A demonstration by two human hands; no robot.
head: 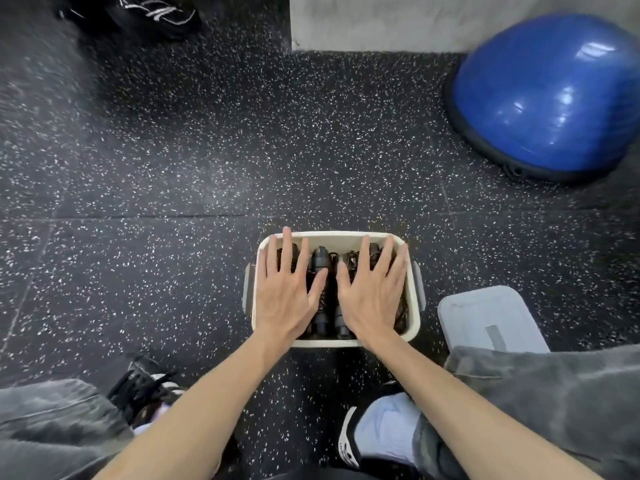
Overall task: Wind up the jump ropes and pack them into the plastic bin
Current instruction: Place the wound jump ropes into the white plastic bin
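Observation:
A cream plastic bin [332,236] with grey side latches sits on the speckled black floor in front of me. Inside it lie several wound black jump ropes [322,271] with dark handles, packed side by side. My left hand [285,292] lies flat, fingers spread, over the bin's left half on the ropes. Over the right half, my right hand [372,294] lies the same way. Neither hand grips anything. The ropes under my palms are hidden.
The bin's grey lid [485,317] lies on the floor just right of the bin, partly under my knee. A blue half-ball trainer [550,95] stands at the back right by a concrete wall. A black shoe [152,12] is at the far left. My own feet and knees frame the bottom.

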